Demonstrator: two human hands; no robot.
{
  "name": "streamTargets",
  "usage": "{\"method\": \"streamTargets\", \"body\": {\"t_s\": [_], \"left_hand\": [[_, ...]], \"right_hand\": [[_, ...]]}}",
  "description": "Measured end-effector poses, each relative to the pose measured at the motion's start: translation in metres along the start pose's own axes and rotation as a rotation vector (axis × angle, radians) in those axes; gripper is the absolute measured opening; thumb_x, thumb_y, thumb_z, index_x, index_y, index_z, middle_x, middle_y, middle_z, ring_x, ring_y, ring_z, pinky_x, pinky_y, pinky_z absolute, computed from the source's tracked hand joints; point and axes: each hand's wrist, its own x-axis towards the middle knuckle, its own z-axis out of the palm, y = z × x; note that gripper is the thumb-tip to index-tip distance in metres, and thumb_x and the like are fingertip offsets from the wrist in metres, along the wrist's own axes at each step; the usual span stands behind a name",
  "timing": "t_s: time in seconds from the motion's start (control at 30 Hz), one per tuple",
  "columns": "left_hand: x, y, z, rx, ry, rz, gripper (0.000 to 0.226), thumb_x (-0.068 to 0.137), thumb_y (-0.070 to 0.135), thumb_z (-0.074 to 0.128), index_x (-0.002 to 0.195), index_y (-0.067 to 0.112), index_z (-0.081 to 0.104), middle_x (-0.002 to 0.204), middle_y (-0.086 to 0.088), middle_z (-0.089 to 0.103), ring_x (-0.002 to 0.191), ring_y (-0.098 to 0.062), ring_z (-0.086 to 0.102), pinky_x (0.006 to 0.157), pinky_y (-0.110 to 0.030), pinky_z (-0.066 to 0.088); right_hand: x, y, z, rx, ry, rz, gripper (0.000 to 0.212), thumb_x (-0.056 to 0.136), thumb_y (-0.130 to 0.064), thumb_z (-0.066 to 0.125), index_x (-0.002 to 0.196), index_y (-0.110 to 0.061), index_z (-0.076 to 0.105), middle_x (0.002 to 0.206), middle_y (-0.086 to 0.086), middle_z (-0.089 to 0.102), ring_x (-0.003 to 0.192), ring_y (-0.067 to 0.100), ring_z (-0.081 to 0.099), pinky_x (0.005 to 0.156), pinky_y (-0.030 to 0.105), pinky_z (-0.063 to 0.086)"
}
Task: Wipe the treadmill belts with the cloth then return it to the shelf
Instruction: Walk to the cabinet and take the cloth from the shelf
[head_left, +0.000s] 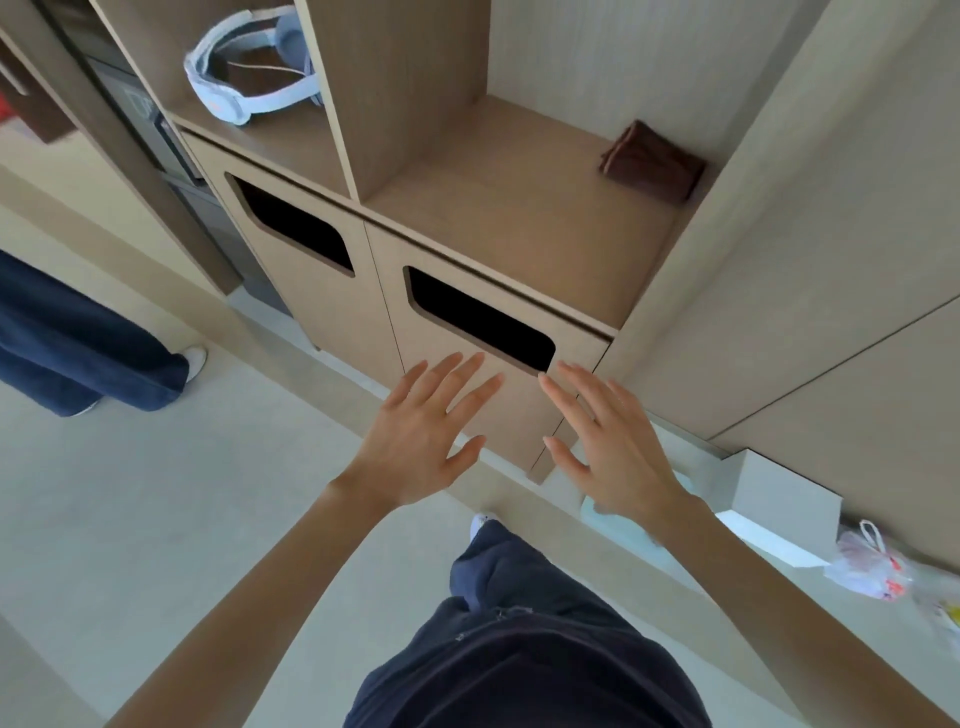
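Matt wood shelf (519, 208), soft cloth (652, 162)

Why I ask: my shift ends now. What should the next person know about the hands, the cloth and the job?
Hands: the left hand and the right hand are both open and empty, fingers spread, side by side in front of the lower door.
The cloth lies folded at the right rear of the shelf, untouched.
The belts are not in view.
Done: cannot tell whether wiping has happened.
Left: if it has not, take the cloth, wipe the belts and put it back on the shelf.
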Motion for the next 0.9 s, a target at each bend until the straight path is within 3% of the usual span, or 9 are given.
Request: {"method": "streamTargets", "body": {"t_s": [0.3,0.4,0.67,0.9], "left_hand": [[0.086,-0.054,0.002,0.008,0.000,0.043,0.059,0.090,0.038,0.053,0.144,0.020,0.037,0.150,-0.009,0.034,0.138,-0.029,0.032,0.111,-0.050,0.029],[0.110,-0.067,0.005,0.017,0.011,0.069,0.058,0.090,0.037,0.052,0.144,0.020,0.038,0.150,-0.009,0.034,0.137,-0.030,0.034,0.111,-0.048,0.028],[0.161,-0.115,0.005,0.016,0.053,0.225,0.055,0.088,0.035,0.048,0.140,0.017,0.044,0.146,-0.012,0.041,0.129,-0.030,0.045,0.105,-0.047,0.037],[0.206,-0.167,-0.008,0.042,0.004,0.376,0.060,0.087,0.034,0.055,0.143,0.018,0.039,0.149,-0.011,0.035,0.128,-0.032,0.044,0.101,-0.047,0.038]], "right_hand": [[0.084,0.042,0.005,-0.003,0.006,-0.019,0.054,0.094,-0.037,0.042,0.142,-0.011,0.042,0.146,0.011,0.041,0.134,0.025,0.042,0.106,0.049,0.036],[0.106,0.053,0.004,-0.014,0.015,-0.018,0.053,0.093,-0.032,0.050,0.141,-0.009,0.043,0.146,0.012,0.041,0.132,0.026,0.044,0.106,0.050,0.036],[0.144,0.055,0.007,-0.064,0.070,0.124,0.057,0.092,-0.032,0.053,0.144,-0.013,0.039,0.147,0.011,0.040,0.134,0.027,0.042,0.107,0.047,0.033],[0.180,0.035,0.011,-0.087,0.123,0.281,0.058,0.091,-0.029,0.059,0.144,-0.013,0.039,0.148,0.013,0.040,0.132,0.031,0.043,0.106,0.050,0.033]]}}
